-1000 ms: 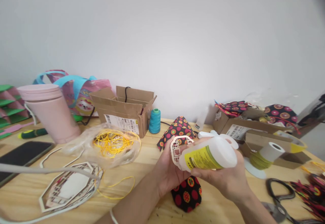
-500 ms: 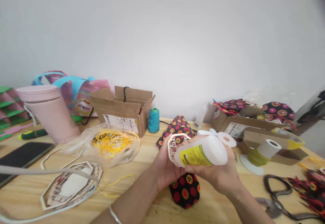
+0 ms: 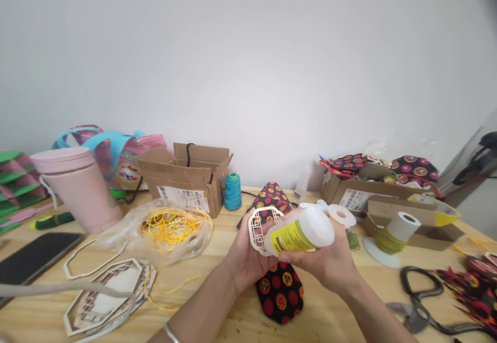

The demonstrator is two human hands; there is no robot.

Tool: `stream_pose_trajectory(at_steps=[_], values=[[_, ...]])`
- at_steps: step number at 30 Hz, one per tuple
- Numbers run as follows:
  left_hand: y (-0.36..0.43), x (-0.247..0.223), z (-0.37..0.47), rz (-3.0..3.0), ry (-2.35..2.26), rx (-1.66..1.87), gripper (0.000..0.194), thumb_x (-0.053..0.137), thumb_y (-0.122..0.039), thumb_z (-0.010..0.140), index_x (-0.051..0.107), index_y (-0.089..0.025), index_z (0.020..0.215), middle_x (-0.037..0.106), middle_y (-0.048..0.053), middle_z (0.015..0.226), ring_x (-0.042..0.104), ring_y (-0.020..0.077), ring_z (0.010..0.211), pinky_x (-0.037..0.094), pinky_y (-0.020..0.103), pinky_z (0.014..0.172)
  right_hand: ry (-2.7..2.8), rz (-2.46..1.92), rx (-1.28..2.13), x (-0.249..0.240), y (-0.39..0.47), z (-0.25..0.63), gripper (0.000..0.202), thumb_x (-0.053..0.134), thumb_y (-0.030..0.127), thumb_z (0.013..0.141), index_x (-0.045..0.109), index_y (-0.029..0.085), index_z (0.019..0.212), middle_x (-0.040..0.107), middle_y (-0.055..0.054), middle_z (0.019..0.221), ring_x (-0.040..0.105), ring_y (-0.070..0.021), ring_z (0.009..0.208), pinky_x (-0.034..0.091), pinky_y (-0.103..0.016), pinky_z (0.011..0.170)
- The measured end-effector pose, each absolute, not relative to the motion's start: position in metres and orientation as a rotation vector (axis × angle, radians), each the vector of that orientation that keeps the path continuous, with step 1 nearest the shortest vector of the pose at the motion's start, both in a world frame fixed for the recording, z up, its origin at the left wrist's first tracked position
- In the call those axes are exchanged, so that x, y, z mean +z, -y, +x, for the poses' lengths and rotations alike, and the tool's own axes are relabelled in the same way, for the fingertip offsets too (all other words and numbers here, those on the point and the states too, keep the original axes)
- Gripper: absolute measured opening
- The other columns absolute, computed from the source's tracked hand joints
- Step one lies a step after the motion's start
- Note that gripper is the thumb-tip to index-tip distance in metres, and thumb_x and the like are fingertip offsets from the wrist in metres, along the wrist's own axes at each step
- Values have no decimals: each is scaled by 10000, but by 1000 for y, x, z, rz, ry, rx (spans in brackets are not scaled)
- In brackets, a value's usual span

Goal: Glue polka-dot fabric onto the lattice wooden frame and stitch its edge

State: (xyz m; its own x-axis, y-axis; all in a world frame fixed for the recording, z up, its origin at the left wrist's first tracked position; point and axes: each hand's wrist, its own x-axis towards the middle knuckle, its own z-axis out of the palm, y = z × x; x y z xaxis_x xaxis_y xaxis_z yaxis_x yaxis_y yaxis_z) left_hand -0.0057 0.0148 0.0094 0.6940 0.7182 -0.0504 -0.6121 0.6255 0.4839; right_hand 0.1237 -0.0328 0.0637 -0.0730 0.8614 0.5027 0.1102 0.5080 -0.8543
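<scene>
My left hand [image 3: 245, 262] is closed on a small pale wooden lattice frame [image 3: 256, 234], held up with its cut-out pattern facing me. In my right hand [image 3: 330, 265] is a white squeeze bottle [image 3: 298, 233] with a yellow label, tipped so its base points up and right. The bottle's nozzle end is hidden behind the frame and fingers, so I cannot tell whether it touches the wood. Below and behind my hands lie black fabric pieces [image 3: 281, 294] printed with red and orange flowers.
To the left are a pink tumbler [image 3: 79, 190], a phone [image 3: 34, 257], octagonal wooden frames [image 3: 103, 296] and a bag of yellow cord [image 3: 171, 229]. An open cardboard box [image 3: 182, 177] and teal thread [image 3: 232, 191] stand behind. Scissors [image 3: 421, 301] and a green cord spool [image 3: 392, 237] lie right.
Both hands, with the frame and bottle, have shifted slightly left in view. The view itself has tilted up a little, so the background sits lower. Both grips stay the same.
</scene>
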Motion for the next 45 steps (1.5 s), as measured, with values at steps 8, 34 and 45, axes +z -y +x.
stream_pose_trajectory(at_steps=[8, 34, 45], values=[[-15, 11, -7, 461, -283, 797, 510, 377, -511, 801, 627, -102, 976, 710, 90, 784, 639, 202, 691, 473, 270, 599, 1572, -917, 748, 66, 32, 125, 309, 769, 266, 491, 607, 169, 737, 676, -41, 712, 627, -224, 686, 536, -305, 631], [-14, 32, -12, 359, -312, 1207, 436, 422, -498, 774, 577, -138, 966, 688, 124, 873, 638, 258, 868, 489, 346, 733, 1355, -896, 554, 62, 33, 123, 320, 767, 178, 510, 623, 185, 796, 697, -27, 735, 657, -204, 655, 562, -279, 611], [-8, 36, -13, 350, -284, 1281, 413, 400, -462, 801, 568, -130, 981, 689, 147, 887, 629, 290, 905, 509, 355, 707, 1195, -971, 445, 59, 37, 115, 313, 774, 239, 491, 646, 173, 769, 696, -39, 721, 652, -226, 655, 564, -309, 603]])
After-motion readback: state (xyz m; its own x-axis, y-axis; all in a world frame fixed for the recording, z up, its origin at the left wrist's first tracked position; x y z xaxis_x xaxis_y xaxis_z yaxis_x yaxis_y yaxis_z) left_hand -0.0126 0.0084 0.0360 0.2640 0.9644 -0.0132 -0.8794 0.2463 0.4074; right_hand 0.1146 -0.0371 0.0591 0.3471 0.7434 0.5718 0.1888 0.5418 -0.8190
